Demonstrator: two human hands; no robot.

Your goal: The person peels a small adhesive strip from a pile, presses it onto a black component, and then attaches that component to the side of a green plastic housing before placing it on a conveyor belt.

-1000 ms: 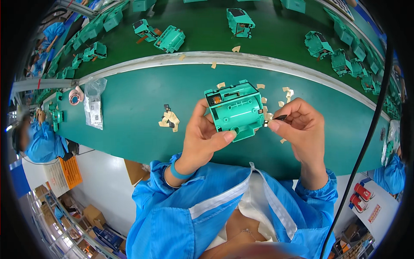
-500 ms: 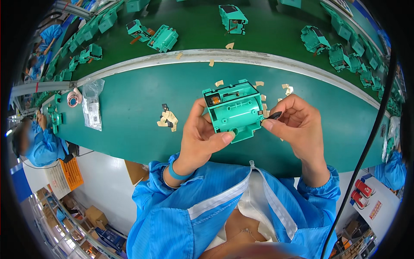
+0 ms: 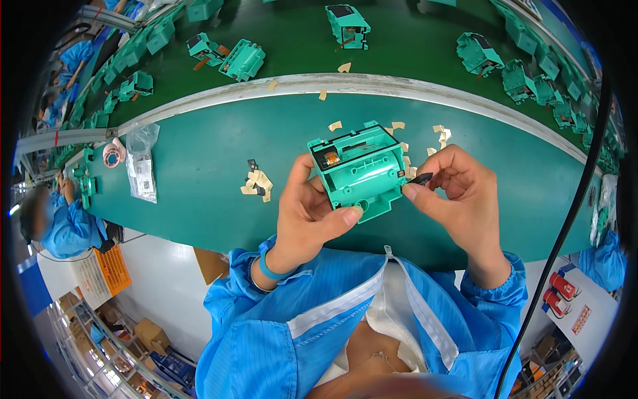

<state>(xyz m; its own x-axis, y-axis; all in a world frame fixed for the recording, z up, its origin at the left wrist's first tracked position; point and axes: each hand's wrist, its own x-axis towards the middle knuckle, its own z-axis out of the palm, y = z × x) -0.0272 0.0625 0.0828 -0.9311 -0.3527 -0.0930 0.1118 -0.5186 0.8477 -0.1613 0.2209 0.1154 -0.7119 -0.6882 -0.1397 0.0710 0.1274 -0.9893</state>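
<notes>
A teal plastic housing (image 3: pixel 364 178) with a rounded middle and an open top bay is tilted above the green table. My left hand (image 3: pixel 311 206) grips it by its left side, the thumb lying along the lower edge. Inside the bay, near the left end, sits a small copper-orange part (image 3: pixel 330 158). At the housing's right end, my right hand (image 3: pixel 458 193) pinches a small black piece (image 3: pixel 421 179) between thumb and forefinger. That piece is close against the housing's side; whether it is fixed there I cannot tell.
Beige paper scraps (image 3: pixel 258 183) with black bits lie left on the table (image 3: pixel 199 166); more scraps (image 3: pixel 440 136) lie behind the housing. A metal rail (image 3: pixel 266 90) borders a belt carrying several teal housings (image 3: pixel 242 61). A clear bag (image 3: pixel 141 163) and tape roll (image 3: pixel 113 154) sit far left. A black cable (image 3: pixel 565 226) crosses the right.
The housing has shifted slightly left and tilted a little in my left hand. My right hand stays at its right end with the black piece. Housings on the belt have moved slightly left.
</notes>
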